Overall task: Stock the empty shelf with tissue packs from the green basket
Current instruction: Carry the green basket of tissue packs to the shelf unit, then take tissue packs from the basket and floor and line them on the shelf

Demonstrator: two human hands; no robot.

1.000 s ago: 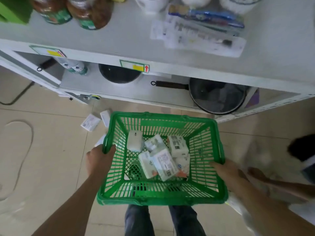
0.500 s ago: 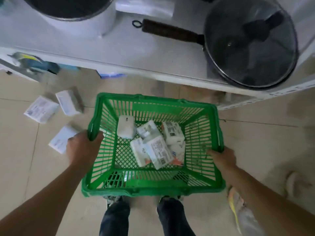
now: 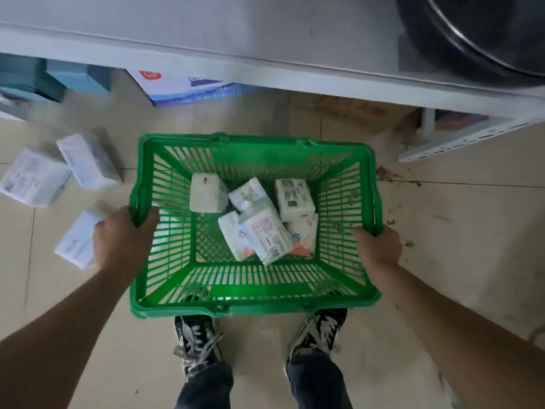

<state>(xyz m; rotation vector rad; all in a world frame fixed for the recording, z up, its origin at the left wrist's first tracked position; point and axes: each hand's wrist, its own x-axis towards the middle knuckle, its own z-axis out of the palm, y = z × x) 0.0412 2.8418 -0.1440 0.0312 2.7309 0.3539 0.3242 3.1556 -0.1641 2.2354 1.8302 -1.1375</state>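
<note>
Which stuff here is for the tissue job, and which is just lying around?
For the job: green plastic slatted basket; white wrapped tissue packs inside; left hand and right hand gripping its rims.

Lying about: white packs on floor; dark round pan; blue-white box.

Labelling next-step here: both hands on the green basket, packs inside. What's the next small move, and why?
Probably set the green basket down on the floor by the shelf. Left hand and right hand each grip a side rim, so neither is free to lift the tissue packs inside.
</note>
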